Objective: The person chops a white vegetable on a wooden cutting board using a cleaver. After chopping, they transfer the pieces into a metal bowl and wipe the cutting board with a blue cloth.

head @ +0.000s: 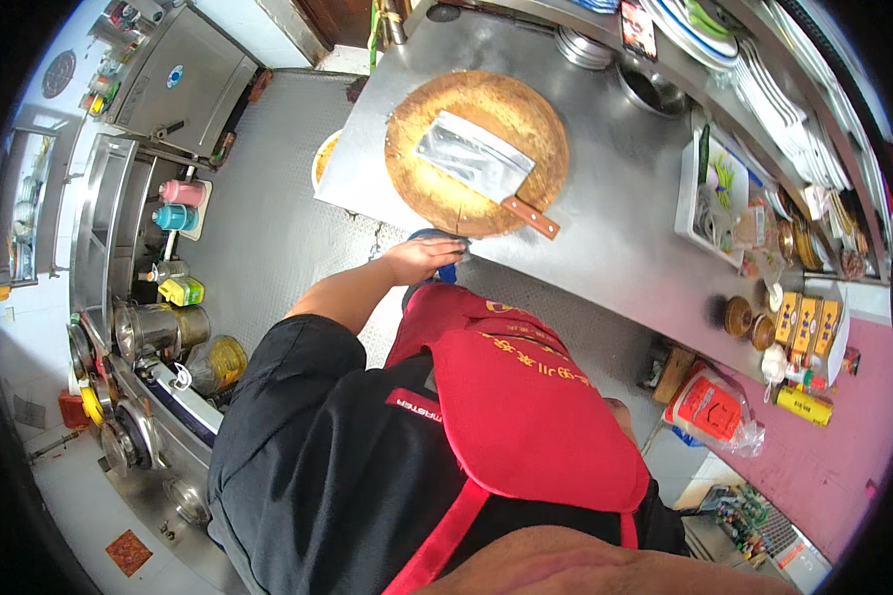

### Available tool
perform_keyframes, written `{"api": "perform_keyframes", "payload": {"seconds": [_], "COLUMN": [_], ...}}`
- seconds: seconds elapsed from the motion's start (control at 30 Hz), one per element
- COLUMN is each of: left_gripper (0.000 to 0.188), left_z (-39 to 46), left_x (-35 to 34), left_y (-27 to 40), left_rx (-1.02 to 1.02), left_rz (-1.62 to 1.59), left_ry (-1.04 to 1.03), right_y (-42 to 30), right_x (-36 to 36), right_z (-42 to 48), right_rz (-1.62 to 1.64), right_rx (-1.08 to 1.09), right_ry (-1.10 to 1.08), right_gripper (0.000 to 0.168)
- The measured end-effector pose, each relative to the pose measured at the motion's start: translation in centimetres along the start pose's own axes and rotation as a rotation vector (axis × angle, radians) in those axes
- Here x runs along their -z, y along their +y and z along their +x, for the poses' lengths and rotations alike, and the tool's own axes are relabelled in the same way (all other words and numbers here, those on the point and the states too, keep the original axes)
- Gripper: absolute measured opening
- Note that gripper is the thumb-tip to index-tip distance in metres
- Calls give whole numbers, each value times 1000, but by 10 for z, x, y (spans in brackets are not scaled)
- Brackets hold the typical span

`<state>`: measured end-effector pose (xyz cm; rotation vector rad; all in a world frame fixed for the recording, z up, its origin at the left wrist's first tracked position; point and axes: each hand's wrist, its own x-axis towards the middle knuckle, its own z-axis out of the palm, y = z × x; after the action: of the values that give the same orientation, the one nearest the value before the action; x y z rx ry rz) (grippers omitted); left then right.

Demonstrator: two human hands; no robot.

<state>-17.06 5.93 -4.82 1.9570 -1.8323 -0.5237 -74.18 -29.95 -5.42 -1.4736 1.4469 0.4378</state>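
My left hand (426, 257) is at the near edge of a stainless steel table (610, 178), fingers together and pointing right. Something dark blue (448, 273) shows around it; whether the fingers grip this cannot be told. Just beyond the hand, a thick round wooden chopping board (539, 111) rests on the table. A Chinese cleaver (476, 156) lies flat across the board, its riveted wooden handle (532, 216) reaching past the right rim towards me. My right hand is out of view; only a little bare skin of that arm shows beside my red apron (536, 416).
A white tray (688, 193) of vegetables stands right, below a shelf with plates (770, 89) and a phone (638, 30). Metal bowls (651, 89) sit at the back. Jars and yellow boxes (807, 327) line the right end. Thermos jugs (175, 217) and pots (145, 331) stand left.
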Motion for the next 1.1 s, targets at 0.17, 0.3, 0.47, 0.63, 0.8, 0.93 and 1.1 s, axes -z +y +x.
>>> {"api": "perform_keyframes", "payload": {"seconds": [0.17,0.3,0.47,0.63,0.8,0.93,1.1], "left_gripper": [68,66,66,66,63,60,48], "left_z": [-56,-70,-68,-59,-33,-21,-31], "left_x": [24,79,113,148,171,175,180], "left_y": [-60,-95,-181,-220,-273,-298,-348], "left_rx": [-4,-14,-233,-261,-24,128,419], "left_rz": [-12,-48,-136,-172,-46,47,163], "left_ry": [39,-22,-15,-37,139,183,376], "right_y": [-95,-136,-102,-175,-216,-224,-226], "right_x": [-44,-91,-148,-187,-211,-219,-220], "right_z": [-7,4,30,-9,-29,-33,-25], "right_rz": [-89,-133,14,-1,8,15,28], "right_rx": [159,119,108,40,24,31,53], "right_ry": [-27,-61,-68,-36,-12,-10,-6], "right_gripper": [38,40,41,40,40,40,40]}}
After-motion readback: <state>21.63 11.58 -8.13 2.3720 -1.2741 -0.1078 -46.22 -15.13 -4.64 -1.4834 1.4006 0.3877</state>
